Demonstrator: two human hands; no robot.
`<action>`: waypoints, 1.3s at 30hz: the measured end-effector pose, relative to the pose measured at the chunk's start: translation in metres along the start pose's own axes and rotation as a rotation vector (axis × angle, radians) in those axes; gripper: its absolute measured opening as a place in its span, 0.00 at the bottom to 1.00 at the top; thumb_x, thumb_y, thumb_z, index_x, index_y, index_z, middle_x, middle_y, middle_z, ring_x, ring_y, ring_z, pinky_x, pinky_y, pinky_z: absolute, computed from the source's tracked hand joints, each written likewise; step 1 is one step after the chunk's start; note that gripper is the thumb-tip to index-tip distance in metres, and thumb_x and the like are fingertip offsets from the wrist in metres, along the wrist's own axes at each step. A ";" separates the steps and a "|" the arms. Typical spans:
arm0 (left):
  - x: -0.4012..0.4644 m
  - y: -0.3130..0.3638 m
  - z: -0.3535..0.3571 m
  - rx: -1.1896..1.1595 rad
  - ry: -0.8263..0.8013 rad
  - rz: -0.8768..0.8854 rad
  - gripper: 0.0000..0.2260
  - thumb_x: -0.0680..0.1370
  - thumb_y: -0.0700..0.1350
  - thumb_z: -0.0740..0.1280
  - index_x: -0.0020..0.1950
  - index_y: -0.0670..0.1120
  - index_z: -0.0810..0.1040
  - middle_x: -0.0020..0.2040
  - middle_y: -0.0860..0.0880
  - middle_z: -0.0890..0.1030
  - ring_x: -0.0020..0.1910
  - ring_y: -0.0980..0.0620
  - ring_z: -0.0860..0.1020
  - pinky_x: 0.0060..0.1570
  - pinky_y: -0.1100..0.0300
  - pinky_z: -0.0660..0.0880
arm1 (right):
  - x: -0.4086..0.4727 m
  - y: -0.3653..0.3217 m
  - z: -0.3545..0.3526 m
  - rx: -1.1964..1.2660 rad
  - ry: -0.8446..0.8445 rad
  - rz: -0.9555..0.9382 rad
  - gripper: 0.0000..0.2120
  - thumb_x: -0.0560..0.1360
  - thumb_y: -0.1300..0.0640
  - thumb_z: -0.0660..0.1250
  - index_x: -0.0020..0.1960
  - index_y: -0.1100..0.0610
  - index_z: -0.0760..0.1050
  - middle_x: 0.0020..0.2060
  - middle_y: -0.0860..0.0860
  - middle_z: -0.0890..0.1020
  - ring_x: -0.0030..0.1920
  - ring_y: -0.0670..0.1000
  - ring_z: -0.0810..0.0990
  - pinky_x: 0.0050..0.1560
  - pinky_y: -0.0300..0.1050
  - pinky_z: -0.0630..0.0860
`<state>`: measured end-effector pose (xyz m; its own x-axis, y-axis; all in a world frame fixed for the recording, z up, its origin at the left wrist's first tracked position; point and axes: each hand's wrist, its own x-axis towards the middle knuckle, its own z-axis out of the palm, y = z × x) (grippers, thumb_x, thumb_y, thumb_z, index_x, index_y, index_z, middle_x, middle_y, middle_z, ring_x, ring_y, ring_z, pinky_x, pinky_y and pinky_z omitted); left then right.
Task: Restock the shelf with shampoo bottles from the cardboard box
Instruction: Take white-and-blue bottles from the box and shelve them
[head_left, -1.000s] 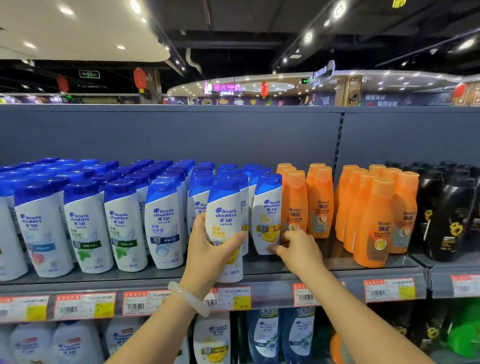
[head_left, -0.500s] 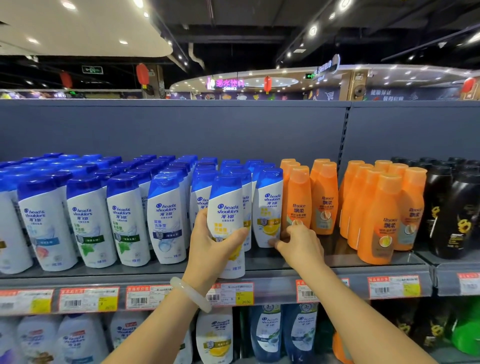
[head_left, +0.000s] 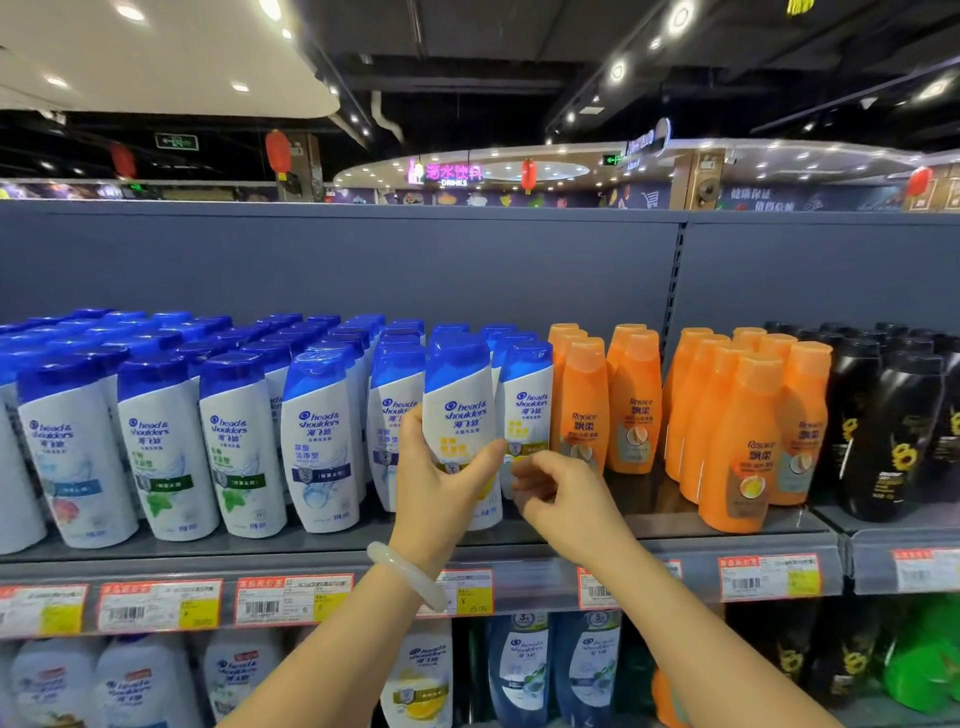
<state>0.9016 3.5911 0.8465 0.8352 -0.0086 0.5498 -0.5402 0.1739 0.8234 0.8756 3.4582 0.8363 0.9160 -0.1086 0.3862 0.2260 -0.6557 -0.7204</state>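
My left hand (head_left: 441, 483) grips a white shampoo bottle (head_left: 460, 400) with a blue cap and yellow label, upright at the front of the grey shelf (head_left: 675, 540). A pale bangle sits on that wrist. My right hand (head_left: 556, 488) is just to its right, blurred, with fingers loosely curled in front of the lower part of the neighbouring white bottle (head_left: 527, 395); it holds nothing that I can see. Orange bottles (head_left: 584, 405) stand right of that one. The cardboard box is out of view.
Rows of blue-capped white bottles (head_left: 156, 441) fill the shelf to the left. More orange bottles (head_left: 743, 436) and black bottles (head_left: 893, 436) stand to the right. Price tags (head_left: 291, 597) line the shelf edge. A lower shelf holds more bottles (head_left: 524, 670).
My right hand has drawn back from the foot of the orange bottle toward my left hand. The left hand keeps its hold on the yellow-label bottle, which stands a little further in.
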 end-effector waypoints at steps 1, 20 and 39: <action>-0.002 -0.003 0.001 0.010 0.001 0.001 0.21 0.69 0.34 0.72 0.54 0.49 0.67 0.47 0.49 0.79 0.43 0.59 0.80 0.41 0.65 0.78 | -0.001 0.002 0.001 0.003 0.000 0.003 0.12 0.72 0.66 0.65 0.53 0.56 0.78 0.41 0.45 0.79 0.43 0.42 0.78 0.43 0.27 0.71; -0.027 -0.015 -0.012 0.344 0.149 -0.046 0.32 0.65 0.46 0.77 0.63 0.52 0.64 0.58 0.54 0.70 0.58 0.56 0.71 0.58 0.63 0.70 | -0.008 0.008 0.011 -0.009 0.079 0.013 0.10 0.73 0.62 0.66 0.54 0.57 0.78 0.39 0.45 0.78 0.37 0.39 0.75 0.39 0.26 0.69; -0.255 -0.107 0.144 0.643 -1.201 -0.162 0.27 0.70 0.45 0.71 0.65 0.41 0.67 0.60 0.41 0.71 0.61 0.43 0.70 0.56 0.58 0.64 | -0.268 0.155 -0.059 -0.341 -0.053 0.798 0.19 0.72 0.58 0.65 0.62 0.60 0.71 0.59 0.60 0.76 0.59 0.58 0.74 0.57 0.45 0.70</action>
<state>0.7314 3.4330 0.6388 0.4695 -0.8817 -0.0463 -0.6730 -0.3913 0.6277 0.6453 3.3414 0.6548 0.7745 -0.6021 -0.1941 -0.5942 -0.5873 -0.5495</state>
